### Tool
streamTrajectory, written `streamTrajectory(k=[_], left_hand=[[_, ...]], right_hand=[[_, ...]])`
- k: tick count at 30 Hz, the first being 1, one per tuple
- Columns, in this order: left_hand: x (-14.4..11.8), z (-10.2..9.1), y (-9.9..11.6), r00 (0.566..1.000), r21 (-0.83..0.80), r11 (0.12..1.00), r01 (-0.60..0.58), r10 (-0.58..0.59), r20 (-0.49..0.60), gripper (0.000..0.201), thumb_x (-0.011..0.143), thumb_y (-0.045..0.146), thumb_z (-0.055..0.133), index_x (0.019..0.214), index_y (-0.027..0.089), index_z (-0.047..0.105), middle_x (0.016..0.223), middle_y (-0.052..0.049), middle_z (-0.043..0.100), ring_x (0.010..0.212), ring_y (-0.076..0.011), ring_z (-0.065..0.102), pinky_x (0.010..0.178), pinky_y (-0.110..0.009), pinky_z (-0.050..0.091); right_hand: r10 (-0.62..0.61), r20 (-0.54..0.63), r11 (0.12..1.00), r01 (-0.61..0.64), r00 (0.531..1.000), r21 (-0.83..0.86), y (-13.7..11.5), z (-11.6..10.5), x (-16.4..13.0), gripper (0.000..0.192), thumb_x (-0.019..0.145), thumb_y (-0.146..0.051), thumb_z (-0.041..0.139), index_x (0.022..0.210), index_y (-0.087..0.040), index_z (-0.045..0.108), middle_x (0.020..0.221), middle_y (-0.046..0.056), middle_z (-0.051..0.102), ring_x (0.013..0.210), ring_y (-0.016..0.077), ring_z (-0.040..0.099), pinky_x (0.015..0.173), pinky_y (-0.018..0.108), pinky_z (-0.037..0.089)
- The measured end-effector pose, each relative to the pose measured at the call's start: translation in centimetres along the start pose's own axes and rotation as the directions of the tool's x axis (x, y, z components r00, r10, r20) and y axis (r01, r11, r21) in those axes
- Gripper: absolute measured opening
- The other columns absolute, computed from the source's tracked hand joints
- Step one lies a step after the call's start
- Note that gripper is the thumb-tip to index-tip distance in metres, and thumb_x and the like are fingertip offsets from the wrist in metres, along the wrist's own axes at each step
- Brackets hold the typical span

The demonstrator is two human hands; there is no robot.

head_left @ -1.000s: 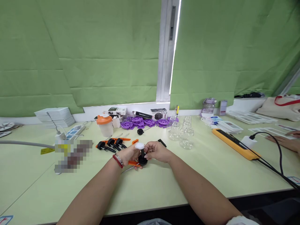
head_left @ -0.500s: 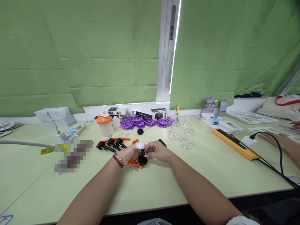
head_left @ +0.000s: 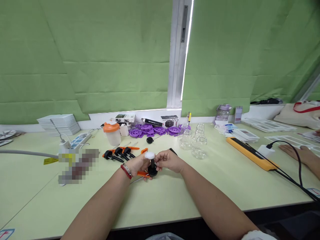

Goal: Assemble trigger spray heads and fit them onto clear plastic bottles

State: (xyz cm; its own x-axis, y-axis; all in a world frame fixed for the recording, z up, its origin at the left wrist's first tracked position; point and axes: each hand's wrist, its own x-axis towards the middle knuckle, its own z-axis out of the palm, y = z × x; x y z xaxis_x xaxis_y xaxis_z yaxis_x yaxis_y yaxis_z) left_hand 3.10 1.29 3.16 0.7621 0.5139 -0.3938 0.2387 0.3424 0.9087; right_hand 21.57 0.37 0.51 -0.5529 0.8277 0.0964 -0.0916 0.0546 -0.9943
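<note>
Both hands meet over the middle of the pale green worktop (head_left: 175, 196). The left hand (head_left: 139, 164), with a red band and a bracelet at its wrist, is curled around a small black pump part (head_left: 152, 168) that stands upright, its round base just above the worktop, and the same hand also has hold of an orange clamp (head_left: 141, 173) that shows beneath its fingers. The right hand (head_left: 169, 160) is closed at the fingertips on the stem of the black pump part, just below a small white cap (head_left: 149, 155) sitting on top; whether the right fingers touch the cap cannot be told. Behind the left hand lies a row of orange-and-black clamps (head_left: 119, 152). Farther back stand an orange-lidded cup (head_left: 111, 133), a heap of purple plastic wheels (head_left: 152, 130) and a cluster of clear glass bottles (head_left: 194, 141). To the right lies an orange bar-shaped device (head_left: 251, 154) with a black cable (head_left: 296, 166) looping past it, and another person's hand (head_left: 301, 153) rests flat on the worktop at the far right edge.
</note>
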Motion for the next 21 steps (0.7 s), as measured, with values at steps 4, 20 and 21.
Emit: streamTrajectory(k=[4, 20, 21], left_hand=[[0.11, -0.25, -0.19, 1.000, 0.004, 1.000, -0.002, 0.001, 0.023, 0.062, 0.072, 0.069, 0.042, 0.103, 0.017, 0.055, 0.074, -0.007, 0.062, 0.053, -0.0184, 0.058, 0.038, -0.022, 0.034], [0.11, -0.48, -0.19, 1.000, -0.002, 1.000, -0.005, 0.005, 0.027, 0.059, 0.075, 0.067, 0.041, 0.103, 0.017, 0.055, 0.075, -0.008, 0.061, 0.055, -0.0191, 0.058, 0.039, -0.023, 0.036], [0.09, -0.45, -0.18, 1.000, -0.002, 1.000, -0.008, 0.008, 0.024, 0.058, 0.075, 0.066, 0.042, 0.103, 0.017, 0.055, 0.075, -0.008, 0.061, 0.055, -0.0192, 0.058, 0.039, -0.023, 0.036]], right_hand=[[0.024, 0.008, 0.998, -0.025, 1.000, 0.050, 0.17, 0.07, 0.08, 0.033, 0.060, -0.036, 0.078, 0.076, -0.012, 0.062, 0.057, 0.002, 0.065, 0.051, 0.0130, 0.062, 0.055, 0.027, 0.049], [0.018, 0.008, 0.999, -0.018, 1.000, 0.041, 0.18, -0.34, -0.03, 0.037, 0.058, -0.039, 0.080, 0.077, -0.009, 0.071, 0.063, 0.006, 0.069, 0.053, 0.0131, 0.062, 0.061, 0.030, 0.051], [0.015, 0.007, 0.999, -0.015, 1.000, 0.034, 0.16, -0.35, -0.04, 0.037, 0.058, -0.039, 0.080, 0.077, -0.009, 0.071, 0.063, 0.006, 0.069, 0.053, 0.0133, 0.062, 0.061, 0.030, 0.051]])
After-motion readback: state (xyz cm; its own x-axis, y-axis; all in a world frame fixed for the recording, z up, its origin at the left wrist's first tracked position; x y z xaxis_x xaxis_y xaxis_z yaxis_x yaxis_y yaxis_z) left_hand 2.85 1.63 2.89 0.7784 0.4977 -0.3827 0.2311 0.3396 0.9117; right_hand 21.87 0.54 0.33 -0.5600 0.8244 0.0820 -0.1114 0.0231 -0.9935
